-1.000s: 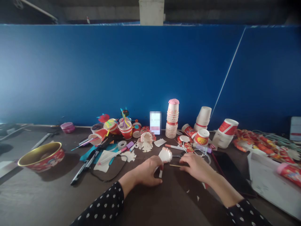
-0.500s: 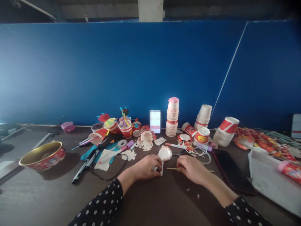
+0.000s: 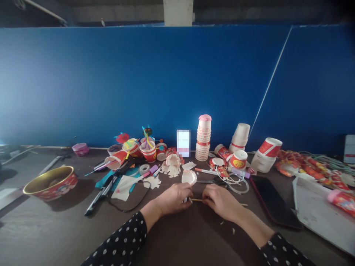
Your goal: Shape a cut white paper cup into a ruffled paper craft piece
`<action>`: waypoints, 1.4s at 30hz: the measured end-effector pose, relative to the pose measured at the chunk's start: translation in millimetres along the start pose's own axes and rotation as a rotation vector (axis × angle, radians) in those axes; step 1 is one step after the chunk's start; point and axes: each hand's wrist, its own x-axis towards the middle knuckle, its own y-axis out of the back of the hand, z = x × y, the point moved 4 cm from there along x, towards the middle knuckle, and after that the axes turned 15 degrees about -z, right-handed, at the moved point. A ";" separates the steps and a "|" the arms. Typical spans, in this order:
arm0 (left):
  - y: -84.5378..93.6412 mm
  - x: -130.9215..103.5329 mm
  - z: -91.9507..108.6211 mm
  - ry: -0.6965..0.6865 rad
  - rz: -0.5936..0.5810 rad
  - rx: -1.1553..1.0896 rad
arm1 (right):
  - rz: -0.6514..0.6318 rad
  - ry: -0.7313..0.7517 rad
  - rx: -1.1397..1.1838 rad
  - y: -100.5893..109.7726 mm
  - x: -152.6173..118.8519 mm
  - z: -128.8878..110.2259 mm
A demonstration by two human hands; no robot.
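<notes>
My left hand (image 3: 175, 200) is closed around a small white piece, mostly covered by the fingers. Just beyond those fingers is a white cut paper-cup base (image 3: 189, 177) with a curled, scalloped edge; whether it joins the held piece I cannot tell. My right hand (image 3: 221, 200) pinches a thin wooden stick (image 3: 197, 200). The stick lies crosswise, its left end at the left fingertips and its other end showing past the right wrist. Scissors (image 3: 205, 181) lie behind the right hand, partly hidden.
At the back stand a tall paper-cup stack (image 3: 203, 142) and a lit, blurred screen (image 3: 183, 143). A dark phone (image 3: 274, 201) and a white tray (image 3: 318, 218) lie right. Leftward are a red-and-gold bowl (image 3: 52, 188), a black-and-silver tool (image 3: 101, 195) and decorated cups (image 3: 149, 152).
My right hand has moved left with the stick, whose end now reaches my left fingertips. The cut cup base has shifted slightly left and back.
</notes>
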 end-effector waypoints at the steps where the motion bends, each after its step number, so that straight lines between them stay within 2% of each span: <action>1: 0.9 -0.5 0.0 0.007 -0.007 -0.010 | 0.002 0.004 0.003 -0.4 0.2 -0.8; 5: 4.6 -2.8 0.2 0.001 -0.028 -0.064 | 0.012 0.006 -0.008 -0.9 1.3 -3.0; 9: 6.9 -3.7 0.2 -0.021 0.002 -0.093 | 0.029 0.009 -0.017 -2.6 2.1 -1.2; 18: -5.8 4.4 -0.5 -0.043 0.003 -0.013 | 0.049 0.093 -0.023 -2.6 3.7 -4.0; 27: -4.1 4.4 2.9 0.000 0.046 -0.018 | 0.052 0.196 -0.241 -6.2 8.4 -18.0; 34: -5.9 5.4 0.1 0.000 0.054 -0.033 | 0.055 0.215 -0.306 -11.9 13.9 -23.8; 42: -4.5 6.8 -0.6 0.006 0.077 -0.073 | -0.080 0.192 -0.451 -15.2 17.8 -31.4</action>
